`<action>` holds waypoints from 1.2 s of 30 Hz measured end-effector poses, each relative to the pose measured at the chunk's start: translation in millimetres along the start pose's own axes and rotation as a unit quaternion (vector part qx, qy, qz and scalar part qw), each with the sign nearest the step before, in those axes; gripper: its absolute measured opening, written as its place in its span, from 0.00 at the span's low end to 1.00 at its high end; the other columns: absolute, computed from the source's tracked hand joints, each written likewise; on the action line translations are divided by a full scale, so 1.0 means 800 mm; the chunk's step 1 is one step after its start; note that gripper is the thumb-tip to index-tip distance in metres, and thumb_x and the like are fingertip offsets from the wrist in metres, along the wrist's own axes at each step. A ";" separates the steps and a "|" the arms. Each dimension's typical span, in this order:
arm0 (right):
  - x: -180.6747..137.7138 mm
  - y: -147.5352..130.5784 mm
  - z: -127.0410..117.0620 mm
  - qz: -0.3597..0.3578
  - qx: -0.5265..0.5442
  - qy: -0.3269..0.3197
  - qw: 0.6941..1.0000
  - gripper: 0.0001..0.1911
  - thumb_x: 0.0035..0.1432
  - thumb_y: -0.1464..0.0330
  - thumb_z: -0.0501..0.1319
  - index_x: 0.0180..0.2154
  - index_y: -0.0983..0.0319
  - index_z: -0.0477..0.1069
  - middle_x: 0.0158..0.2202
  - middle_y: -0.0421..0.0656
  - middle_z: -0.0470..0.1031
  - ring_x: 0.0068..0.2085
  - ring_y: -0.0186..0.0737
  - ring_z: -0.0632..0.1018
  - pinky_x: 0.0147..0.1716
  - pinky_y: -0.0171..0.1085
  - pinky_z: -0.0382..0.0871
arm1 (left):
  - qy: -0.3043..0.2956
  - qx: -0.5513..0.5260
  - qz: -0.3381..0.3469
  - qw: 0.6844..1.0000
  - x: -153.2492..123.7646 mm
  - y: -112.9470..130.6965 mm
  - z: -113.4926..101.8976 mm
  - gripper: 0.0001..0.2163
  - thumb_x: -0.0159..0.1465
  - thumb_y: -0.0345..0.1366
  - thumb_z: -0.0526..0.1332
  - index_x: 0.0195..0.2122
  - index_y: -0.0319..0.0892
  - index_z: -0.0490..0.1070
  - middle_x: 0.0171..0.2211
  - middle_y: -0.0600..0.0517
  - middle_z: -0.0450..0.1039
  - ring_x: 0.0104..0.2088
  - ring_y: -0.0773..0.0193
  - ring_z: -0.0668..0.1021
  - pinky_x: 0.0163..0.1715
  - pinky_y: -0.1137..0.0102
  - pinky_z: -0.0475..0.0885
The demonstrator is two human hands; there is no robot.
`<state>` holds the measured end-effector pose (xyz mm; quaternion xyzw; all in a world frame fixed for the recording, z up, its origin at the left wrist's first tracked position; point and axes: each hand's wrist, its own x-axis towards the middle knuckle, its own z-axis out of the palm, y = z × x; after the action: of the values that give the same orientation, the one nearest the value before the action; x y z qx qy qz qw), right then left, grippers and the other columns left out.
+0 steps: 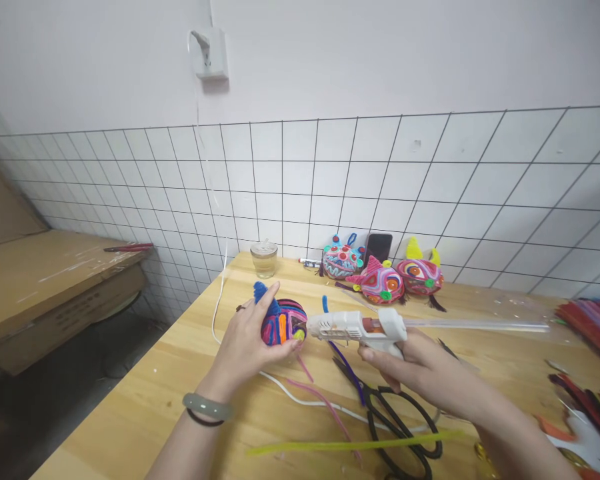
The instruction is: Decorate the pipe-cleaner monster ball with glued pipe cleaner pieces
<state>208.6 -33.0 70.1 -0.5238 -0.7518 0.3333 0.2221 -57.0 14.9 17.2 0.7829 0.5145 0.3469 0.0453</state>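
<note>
My left hand (250,333) is closed around a round craft figure (284,323) wrapped in striped purple, orange and blue, with a fuzzy blue piece (266,297) standing up on it. In my right hand (405,363) is a white hot glue gun (345,325), its nozzle at the figure's right side by a small yellow-green piece. A long clear glue stick (480,325) sticks out of the gun's back end. Black-handled scissors (380,407) lie below the gun. Beside them are a yellow pipe cleaner (330,445) and a pink one (325,403).
Three finished-looking colourful figures (380,280) stand along the wall, with a phone (379,245) behind them. A glass of liquid (264,259) is at the back left. The white cord (300,400) crosses the wooden table. Red striped fabric (595,327) lies far right.
</note>
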 end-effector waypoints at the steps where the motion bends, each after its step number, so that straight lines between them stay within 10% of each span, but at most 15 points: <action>1: 0.000 -0.001 0.000 0.002 0.000 -0.001 1.000 0.16 0.60 0.54 0.53 0.32 0.59 0.68 0.21 0.36 0.62 0.24 0.35 0.66 0.23 0.31 0.63 | -0.001 0.001 0.000 1.000 0.000 0.000 0.000 0.42 0.52 0.53 0.63 0.64 0.48 0.47 0.42 0.45 0.72 0.40 0.53 0.74 0.42 0.58 0.69; 36: -0.002 -0.006 -0.006 0.005 -0.015 0.021 1.000 0.19 0.59 0.56 0.53 0.21 0.59 0.60 0.21 0.37 0.61 0.25 0.35 0.65 0.25 0.31 0.62 | 0.026 -0.047 -0.008 0.998 0.000 -0.004 0.002 0.41 0.52 0.50 0.64 0.64 0.48 0.45 0.49 0.44 0.70 0.44 0.52 0.75 0.44 0.57 0.69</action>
<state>209.2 -34.1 76.9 -0.5379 -0.7490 0.3125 0.2280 -58.4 16.3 14.7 0.7662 0.5049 0.3911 0.0717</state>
